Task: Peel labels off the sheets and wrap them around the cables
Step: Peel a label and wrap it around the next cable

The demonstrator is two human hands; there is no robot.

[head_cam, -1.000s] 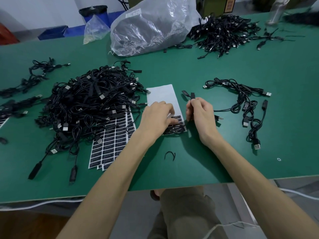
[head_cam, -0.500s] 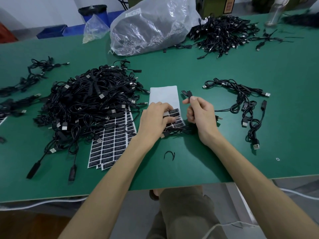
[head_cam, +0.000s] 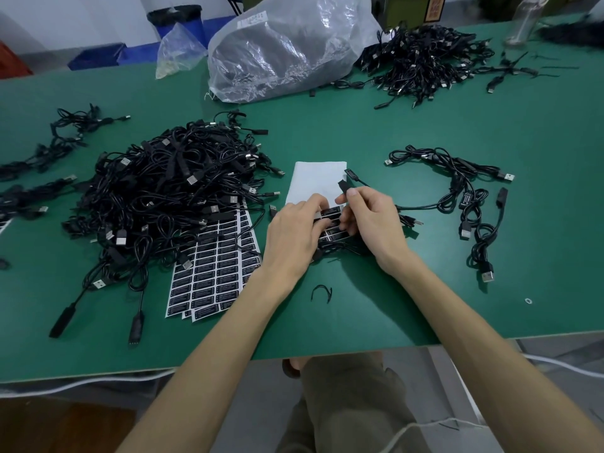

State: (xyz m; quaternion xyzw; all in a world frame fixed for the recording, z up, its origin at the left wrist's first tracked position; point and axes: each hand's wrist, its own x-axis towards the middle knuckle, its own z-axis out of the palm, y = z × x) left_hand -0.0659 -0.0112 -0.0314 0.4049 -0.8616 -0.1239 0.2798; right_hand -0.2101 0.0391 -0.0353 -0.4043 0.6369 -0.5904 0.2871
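1. Right now my left hand [head_cam: 294, 237] lies on the partly used label sheet [head_cam: 318, 178]. Its lightly bent fingers [head_cam: 318, 204] press on the rows of black labels [head_cam: 331, 212] left at the sheet's near end, and they hold nothing that I can see.
2. My right hand [head_cam: 369, 223] hovers over the right edge of that sheet, with thumb and forefinger pinching a small black strip [head_cam: 343, 185] that looks like a peeled label.
3. Just beyond the strip, at the sheet's far right corner, is the tagged end of a thin cable [head_cam: 351, 174]. Its wire runs back behind my right hand, and I cannot tell whether the strip touches it.
4. The far half of the sheet is bare white backing.
5. To the left of the sheet, full label sheets [head_cam: 215, 269] lie fanned on the green table [head_cam: 359, 125], with their far ends tucked under a big heap of black cables [head_cam: 170, 197].
6. To the right of the sheet, well apart, is a small group of cables [head_cam: 470, 204].
7. On the near side of the sheet lies a small black wire loop [head_cam: 322, 292].
8. Far beyond the sheet are a crumpled clear plastic bag [head_cam: 287, 50] and another cable pile [head_cam: 425, 60].
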